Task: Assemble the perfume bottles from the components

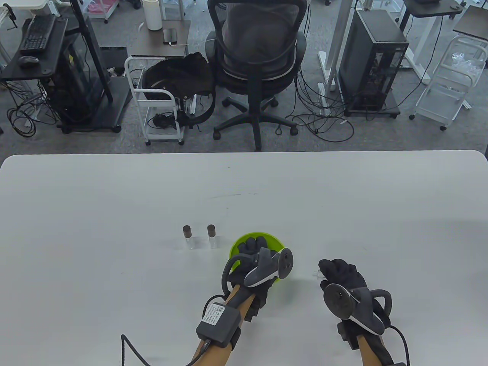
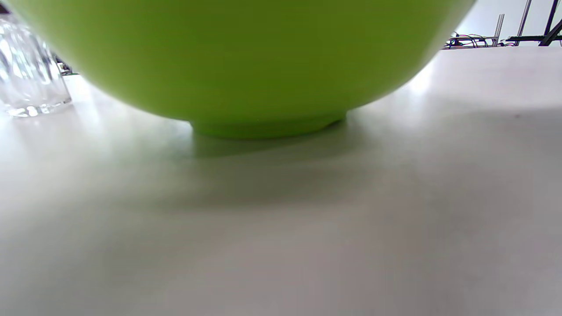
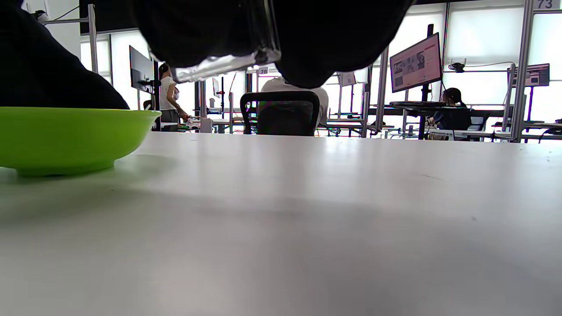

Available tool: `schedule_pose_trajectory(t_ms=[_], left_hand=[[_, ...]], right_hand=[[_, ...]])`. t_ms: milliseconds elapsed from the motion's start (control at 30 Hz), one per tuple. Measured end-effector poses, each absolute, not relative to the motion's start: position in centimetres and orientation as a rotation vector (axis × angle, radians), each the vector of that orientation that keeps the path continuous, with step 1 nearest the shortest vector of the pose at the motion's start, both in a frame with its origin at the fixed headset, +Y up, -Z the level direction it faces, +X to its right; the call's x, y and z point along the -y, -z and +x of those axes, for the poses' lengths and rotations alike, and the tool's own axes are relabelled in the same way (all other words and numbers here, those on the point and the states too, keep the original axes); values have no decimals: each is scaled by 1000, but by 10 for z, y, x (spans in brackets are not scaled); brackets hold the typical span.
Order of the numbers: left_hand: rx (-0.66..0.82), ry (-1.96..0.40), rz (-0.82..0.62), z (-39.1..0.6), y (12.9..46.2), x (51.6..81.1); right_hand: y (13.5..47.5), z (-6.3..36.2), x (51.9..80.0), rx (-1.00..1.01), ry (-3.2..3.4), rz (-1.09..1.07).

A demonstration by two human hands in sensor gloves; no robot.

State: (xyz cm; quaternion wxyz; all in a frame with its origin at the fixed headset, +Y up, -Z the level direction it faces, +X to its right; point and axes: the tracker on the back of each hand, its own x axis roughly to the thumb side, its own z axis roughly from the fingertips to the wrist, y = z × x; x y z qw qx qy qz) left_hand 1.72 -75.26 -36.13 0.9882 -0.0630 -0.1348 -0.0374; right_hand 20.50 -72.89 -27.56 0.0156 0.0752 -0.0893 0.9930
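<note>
Reaching into the green bowl [image 1: 275, 239] with left hand [image 1: 251, 249], fingers' grip hidden; right hand [image 1: 343, 272], right of bowl, fingers curled round a clear bottle [image 3: 228, 61]; two capped bottles [image 1: 199, 236] standing left of bowl on desk [image 1: 114, 213].

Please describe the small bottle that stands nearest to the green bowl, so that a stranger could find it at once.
On the white table, find the green bowl under the left hand. Two small clear capped bottles stand to its left. The wanted bottle is the one next to the bowl; the other bottle stands farther left.
</note>
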Motion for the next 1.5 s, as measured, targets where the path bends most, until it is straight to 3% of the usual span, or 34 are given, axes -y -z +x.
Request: schedule_pose_trajectory(t_ms=[500, 867, 1167, 1500], left_hand=[[293, -25, -92, 11, 358, 748], [350, -164, 92, -10, 329, 716], [423, -83, 235, -7, 299, 717], [446, -104, 243, -5, 291, 717]], right_hand=[[275, 202, 730, 250, -3085, 249], [276, 198, 734, 210, -3036, 260], [276, 192, 736, 185, -2978, 291], [276, 193, 736, 202, -2861, 285]])
